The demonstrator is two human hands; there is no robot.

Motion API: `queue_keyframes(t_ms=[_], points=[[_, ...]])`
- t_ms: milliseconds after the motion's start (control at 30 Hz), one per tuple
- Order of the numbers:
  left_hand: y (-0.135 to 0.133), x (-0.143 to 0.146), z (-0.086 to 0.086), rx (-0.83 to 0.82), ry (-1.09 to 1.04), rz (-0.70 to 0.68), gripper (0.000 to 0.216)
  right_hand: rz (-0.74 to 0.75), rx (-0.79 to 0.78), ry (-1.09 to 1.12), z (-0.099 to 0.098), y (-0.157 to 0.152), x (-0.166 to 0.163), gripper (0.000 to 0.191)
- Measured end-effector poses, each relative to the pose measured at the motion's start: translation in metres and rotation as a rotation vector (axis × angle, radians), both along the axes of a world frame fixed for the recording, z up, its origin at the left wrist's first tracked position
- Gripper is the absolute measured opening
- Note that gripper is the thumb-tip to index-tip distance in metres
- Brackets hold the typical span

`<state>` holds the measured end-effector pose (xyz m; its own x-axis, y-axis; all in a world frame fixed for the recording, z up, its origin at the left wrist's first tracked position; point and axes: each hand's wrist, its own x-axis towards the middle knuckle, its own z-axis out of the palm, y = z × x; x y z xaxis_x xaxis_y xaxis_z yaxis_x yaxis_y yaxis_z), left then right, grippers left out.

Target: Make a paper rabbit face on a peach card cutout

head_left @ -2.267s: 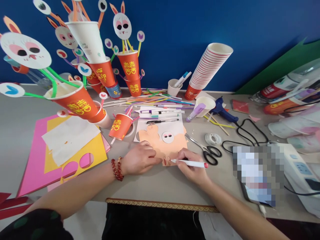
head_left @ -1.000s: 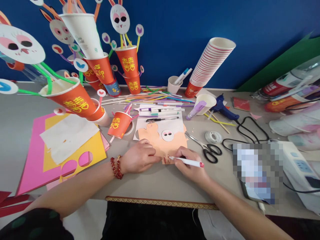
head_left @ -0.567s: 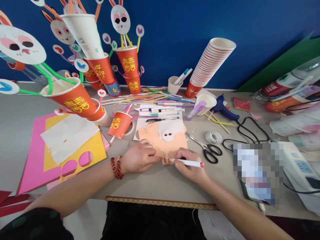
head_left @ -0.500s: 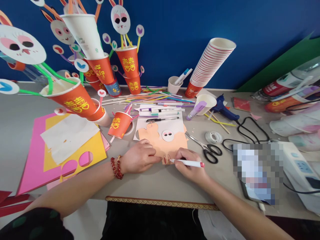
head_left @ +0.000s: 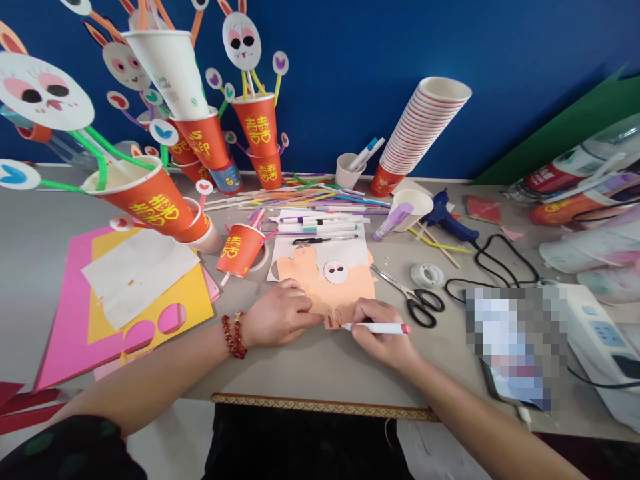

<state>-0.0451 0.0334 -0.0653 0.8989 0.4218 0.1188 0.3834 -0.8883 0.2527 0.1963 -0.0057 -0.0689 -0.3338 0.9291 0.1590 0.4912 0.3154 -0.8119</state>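
Peach-coloured paper (head_left: 347, 290) lies on the grey table (head_left: 300, 370) right in front of you, overlapping a white sheet (head_left: 345, 251), with two ear-like oval drawings (head_left: 333, 319) at its near edge. Your hands are apart, one on either side of those ovals. Your left hand (head_left: 280, 315) rests palm down, fingers loosely unclenched, its index finger reaching to the paper beside the left oval. Your right hand (head_left: 383, 331) is closed around a white red-ended marker (head_left: 383, 327), tilted so its tip is at the right oval's lower side; whether it touches, you cannot tell. Above the ovals sits a white disc with two drawn eyes (head_left: 336, 271), and black-handled scissors (head_left: 423, 305) lie open just beside the paper.
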Motion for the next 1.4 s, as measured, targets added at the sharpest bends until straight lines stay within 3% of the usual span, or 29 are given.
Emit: queue_keyframes(t_ms=[533, 1400], points=[[0.0000, -0.0005, -0.0015, -0.002, -0.008, 0.005, 0.021, -0.115, -0.029, 0.053, 0.0002, 0.0004, -0.0032, 0.018], [0.0002, -0.0007, -0.0003, 0.001, -0.007, -0.004, 0.021, -0.081, 0.045, -0.024, -0.0033, 0.0014, -0.0026, 0.017]])
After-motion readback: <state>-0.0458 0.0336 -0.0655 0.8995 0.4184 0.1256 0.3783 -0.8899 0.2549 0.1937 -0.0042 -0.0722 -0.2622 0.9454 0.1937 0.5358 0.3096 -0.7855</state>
